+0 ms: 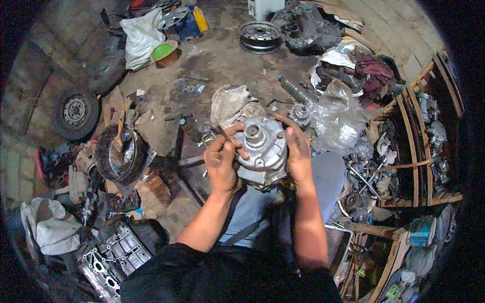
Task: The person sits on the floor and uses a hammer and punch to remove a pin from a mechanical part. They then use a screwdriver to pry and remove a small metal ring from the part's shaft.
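Observation:
Between my two hands is a round cast-metal housing [261,159], grey, with a short hollow hub standing up from its top face and bolt holes round its rim. My left hand [222,164] is closed on its left side, fingers over the top edge. A thin dark rod [221,132] shows by the left fingers; its kind I cannot make out. My right hand [299,155] wraps the right side, thumb and fingers against the rim. Just beyond the housing lies a crumpled, dirty beige cloth [233,103]. The underside of the housing is hidden.
A toothed metal part [299,115] lies beside clear plastic sheeting [333,118] at right. Black pan [115,169] with a brush [119,136] stands left. Wooden crates [411,146] of parts line the right; an engine block [118,255] sits near left. Wheel rim [260,38] lies far off.

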`<state>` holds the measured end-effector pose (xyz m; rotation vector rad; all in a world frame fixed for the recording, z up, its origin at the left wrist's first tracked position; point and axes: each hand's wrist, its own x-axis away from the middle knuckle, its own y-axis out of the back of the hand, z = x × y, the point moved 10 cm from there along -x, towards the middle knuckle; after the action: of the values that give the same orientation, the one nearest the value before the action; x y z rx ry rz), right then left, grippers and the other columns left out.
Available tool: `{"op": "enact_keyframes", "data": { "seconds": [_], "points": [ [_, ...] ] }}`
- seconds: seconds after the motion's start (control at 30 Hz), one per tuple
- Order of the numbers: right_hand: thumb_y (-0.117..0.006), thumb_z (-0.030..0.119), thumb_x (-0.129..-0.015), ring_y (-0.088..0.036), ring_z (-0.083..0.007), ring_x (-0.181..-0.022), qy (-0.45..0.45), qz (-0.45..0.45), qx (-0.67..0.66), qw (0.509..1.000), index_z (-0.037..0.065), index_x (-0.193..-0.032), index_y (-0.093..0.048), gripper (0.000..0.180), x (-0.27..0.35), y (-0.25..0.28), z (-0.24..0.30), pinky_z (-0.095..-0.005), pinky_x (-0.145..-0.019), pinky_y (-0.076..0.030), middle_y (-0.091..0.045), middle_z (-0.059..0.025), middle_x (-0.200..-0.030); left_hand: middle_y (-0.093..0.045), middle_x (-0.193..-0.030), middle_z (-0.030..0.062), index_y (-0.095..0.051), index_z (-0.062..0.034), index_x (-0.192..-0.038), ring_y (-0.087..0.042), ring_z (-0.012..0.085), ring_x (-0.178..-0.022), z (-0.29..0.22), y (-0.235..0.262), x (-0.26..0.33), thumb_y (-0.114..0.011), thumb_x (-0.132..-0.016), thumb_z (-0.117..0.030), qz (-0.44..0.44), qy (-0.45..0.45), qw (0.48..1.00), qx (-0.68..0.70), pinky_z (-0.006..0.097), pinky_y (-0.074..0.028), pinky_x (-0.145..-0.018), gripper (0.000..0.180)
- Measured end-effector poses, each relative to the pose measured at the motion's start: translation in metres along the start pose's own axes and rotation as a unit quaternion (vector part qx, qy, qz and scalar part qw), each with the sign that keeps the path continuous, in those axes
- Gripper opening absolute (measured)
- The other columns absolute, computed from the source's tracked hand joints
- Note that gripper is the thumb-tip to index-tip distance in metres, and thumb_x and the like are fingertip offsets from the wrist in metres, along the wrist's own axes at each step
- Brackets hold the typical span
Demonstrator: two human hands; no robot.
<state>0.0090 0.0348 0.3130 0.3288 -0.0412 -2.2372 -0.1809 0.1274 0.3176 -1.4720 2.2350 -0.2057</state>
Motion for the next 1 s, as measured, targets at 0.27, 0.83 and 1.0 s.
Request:
{"op": "enact_keyframes", "data": {
  "seconds": [0.27, 0.83, 1.0],
  "points": [
    [-0.043, 0.041, -0.104, -0.062, -0.0245, -0.108, -0.016, -0.043, -0.058, 0.997, 0.002, -0.117, -0.067, 0.048, 0.012, 0.002, -0.014, -0.0363, -0.099, -0.044, -0.067, -0.0134, -0.113, -0.061, -0.088, 0.0147, -0.065, 0.0001, -0.074, -0.062, 0.0313, -0.099, -0.008, -0.013, 0.024, -0.053, -0.099, -0.054, 0.072, -0.081, 0.994, 0.032, 0.053, -0.035, -0.106, 0.061],
    [-0.04, 0.04, -0.103, -0.064, -0.0201, -0.098, -0.014, -0.034, -0.078, 0.996, -0.002, -0.116, -0.069, 0.053, 0.022, 0.006, -0.01, -0.0322, -0.092, -0.048, -0.069, -0.0129, -0.109, -0.054, -0.101, 0.0087, -0.072, -0.0089, -0.076, -0.055, 0.0414, -0.124, -0.03, -0.023, 0.045, -0.074, -0.088, -0.048, 0.082, -0.221, 0.968, -0.086, 0.053, -0.042, -0.103, 0.041],
    [-0.039, 0.044, -0.103, -0.065, -0.0205, -0.101, -0.038, -0.013, -0.157, 0.987, -0.002, -0.124, -0.063, 0.056, 0.023, -0.003, -0.019, -0.0338, -0.093, -0.05, -0.068, -0.0127, -0.112, -0.056, -0.1, 0.0078, -0.073, -0.0105, -0.077, -0.057, 0.0401, -0.122, -0.027, -0.023, 0.048, -0.081, -0.082, -0.041, 0.077, -0.234, 0.966, -0.078, 0.052, -0.045, -0.101, 0.032]
  ]
}}
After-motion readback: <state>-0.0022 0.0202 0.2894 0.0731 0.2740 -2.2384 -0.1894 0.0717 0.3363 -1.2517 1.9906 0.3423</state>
